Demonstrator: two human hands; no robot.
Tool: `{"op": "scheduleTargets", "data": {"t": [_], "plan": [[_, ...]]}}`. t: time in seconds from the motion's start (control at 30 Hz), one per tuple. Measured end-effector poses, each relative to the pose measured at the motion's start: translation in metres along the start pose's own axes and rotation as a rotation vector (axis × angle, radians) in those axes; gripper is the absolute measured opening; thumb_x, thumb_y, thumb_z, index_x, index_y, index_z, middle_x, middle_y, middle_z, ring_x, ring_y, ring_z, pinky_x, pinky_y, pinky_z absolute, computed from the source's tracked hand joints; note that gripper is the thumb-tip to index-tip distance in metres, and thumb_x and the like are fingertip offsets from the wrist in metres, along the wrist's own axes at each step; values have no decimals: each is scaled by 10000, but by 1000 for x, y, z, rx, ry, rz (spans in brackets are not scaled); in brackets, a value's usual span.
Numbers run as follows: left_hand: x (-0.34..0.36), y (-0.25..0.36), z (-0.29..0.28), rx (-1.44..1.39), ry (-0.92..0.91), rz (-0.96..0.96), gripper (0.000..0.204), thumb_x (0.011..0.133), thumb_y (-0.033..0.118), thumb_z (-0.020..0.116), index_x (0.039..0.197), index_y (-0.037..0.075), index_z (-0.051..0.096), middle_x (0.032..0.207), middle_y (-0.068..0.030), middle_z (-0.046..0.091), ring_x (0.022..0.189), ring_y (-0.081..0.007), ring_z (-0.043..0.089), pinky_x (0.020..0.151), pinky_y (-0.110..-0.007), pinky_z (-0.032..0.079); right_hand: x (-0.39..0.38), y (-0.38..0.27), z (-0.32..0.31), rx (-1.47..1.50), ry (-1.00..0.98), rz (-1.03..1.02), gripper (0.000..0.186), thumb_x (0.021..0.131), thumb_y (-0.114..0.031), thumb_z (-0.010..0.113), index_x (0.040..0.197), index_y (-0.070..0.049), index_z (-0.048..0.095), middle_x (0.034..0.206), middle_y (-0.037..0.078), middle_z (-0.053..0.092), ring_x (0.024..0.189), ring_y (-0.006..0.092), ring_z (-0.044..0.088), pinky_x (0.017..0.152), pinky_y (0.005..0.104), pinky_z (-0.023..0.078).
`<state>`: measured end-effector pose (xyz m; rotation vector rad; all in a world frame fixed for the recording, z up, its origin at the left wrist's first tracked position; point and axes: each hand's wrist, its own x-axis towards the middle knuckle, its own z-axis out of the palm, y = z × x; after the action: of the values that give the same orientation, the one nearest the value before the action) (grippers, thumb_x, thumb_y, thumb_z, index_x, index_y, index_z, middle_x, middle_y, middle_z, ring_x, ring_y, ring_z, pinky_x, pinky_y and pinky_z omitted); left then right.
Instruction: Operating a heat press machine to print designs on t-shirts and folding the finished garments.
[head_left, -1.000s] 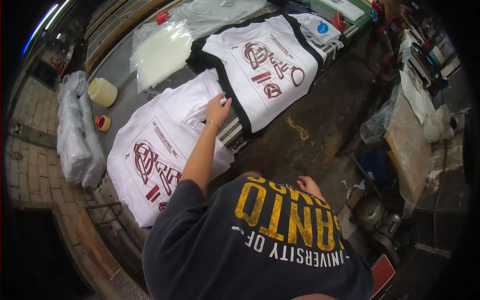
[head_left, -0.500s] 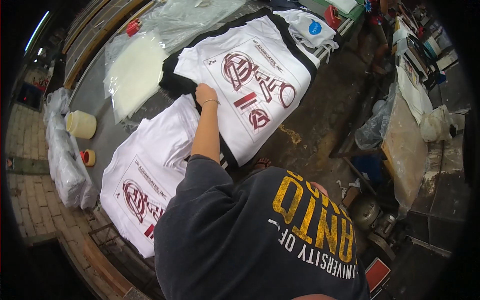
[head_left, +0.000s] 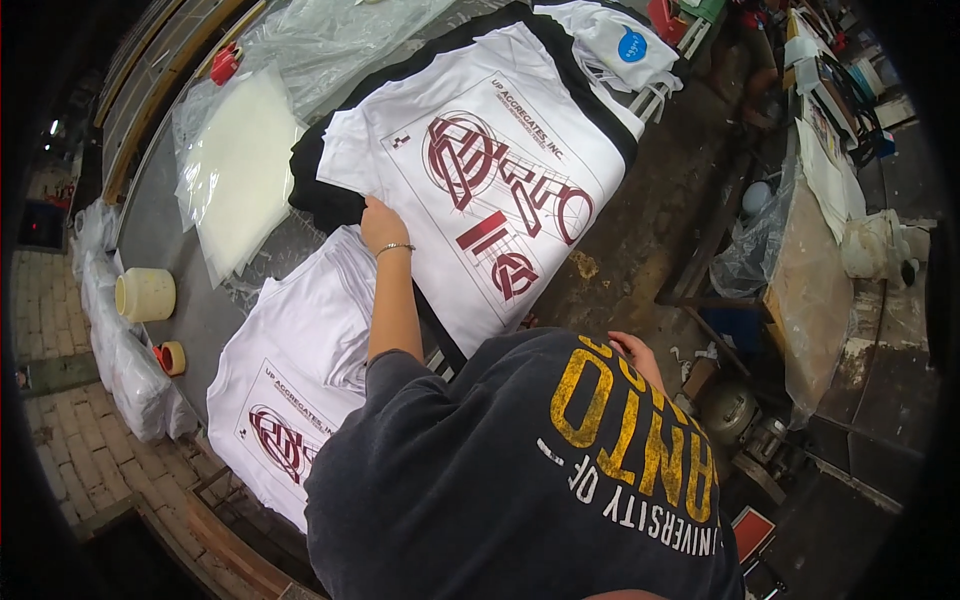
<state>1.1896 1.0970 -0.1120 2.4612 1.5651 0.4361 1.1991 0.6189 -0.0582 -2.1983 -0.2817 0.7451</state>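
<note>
My left hand (head_left: 385, 224) is closed on the near-left edge of a white T-shirt (head_left: 590, 160) with a large dark-red print. That shirt lies spread over a black cloth (head_left: 318, 160), whose border shows around it. Below my left forearm, a second pile of white T-shirts (head_left: 290, 325) with the same print hangs over the table's near edge, partly hidden by my dark sleeve. My right hand (head_left: 636, 356) shows only in part beyond the dark shirt I wear. Its visible fingers stretch out over the floor side, with nothing seen in them.
Milky sheets in clear plastic (head_left: 240, 170) lie on the grey table (head_left: 205, 275). A cream tub (head_left: 146, 295) and a tape roll (head_left: 172, 358) stand at its left edge, beside wrapped bundles (head_left: 125, 350). A folded white shirt (head_left: 615, 45) lies beyond. A cluttered bench (head_left: 815, 290) is at right.
The whole view has shifted slightly. My left hand keeps its hold on the shirt's edge. More of my right hand has come into sight past my shirt.
</note>
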Motion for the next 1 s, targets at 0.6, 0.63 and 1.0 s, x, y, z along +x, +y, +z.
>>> {"op": "scheduleTargets", "data": {"t": [0.6,0.63,1.0], "plan": [[-93,108,-63,-1942,-1141,-194,81,924,157,544,987,110,565,857,26,597,790,-80,592,667,-220,471,73,-143,14,-31,-21,-586,497,824,-82,657,1274,-20,456,1179,129,547,1058,201,540,881,299,434],[-117,125,-70,-1894,-1180,-189,81,912,142,563,984,105,568,864,26,588,806,-64,573,689,-219,467,81,-146,21,23,45,-580,572,805,-99,664,1315,-33,414,1227,145,517,1102,218,517,914,303,418],[-239,133,96,-993,-623,543,471,967,296,375,1253,-74,316,1281,-266,353,1159,-334,365,1021,-402,264,32,-106,-44,764,209,-343,159,833,17,334,747,-17,464,760,33,435,561,96,455,434,229,399]]}}
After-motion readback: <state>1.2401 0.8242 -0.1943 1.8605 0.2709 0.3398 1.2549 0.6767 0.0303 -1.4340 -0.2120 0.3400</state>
